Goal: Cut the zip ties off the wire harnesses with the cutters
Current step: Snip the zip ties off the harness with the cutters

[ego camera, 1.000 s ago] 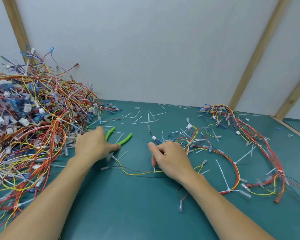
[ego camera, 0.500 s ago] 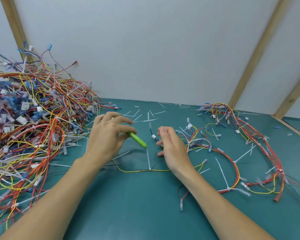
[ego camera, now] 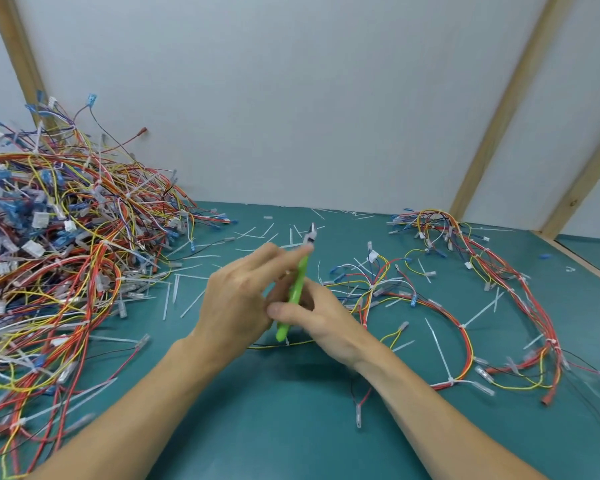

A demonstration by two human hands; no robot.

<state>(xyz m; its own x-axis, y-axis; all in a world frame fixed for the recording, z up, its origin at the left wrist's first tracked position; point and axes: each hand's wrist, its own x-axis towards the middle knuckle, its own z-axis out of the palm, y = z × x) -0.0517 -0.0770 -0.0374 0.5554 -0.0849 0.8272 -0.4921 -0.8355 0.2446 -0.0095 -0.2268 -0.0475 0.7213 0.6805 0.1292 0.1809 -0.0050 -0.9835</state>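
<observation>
Both hands meet over the middle of the teal table (ego camera: 291,427), sharing the green-handled cutters (ego camera: 297,289): the left hand (ego camera: 238,301) pinches the upper handle with its fingers stretched toward the metal tip, which points far, while the right hand (ego camera: 321,315) curls its thumb and fingers round the lower handle. A big heap of wire harnesses (ego camera: 52,258) fills the left side, a looser harness (ego camera: 471,299) sprawls at right, and cut zip ties (ego camera: 187,299) lie scattered between them, just beyond the hands.
</observation>
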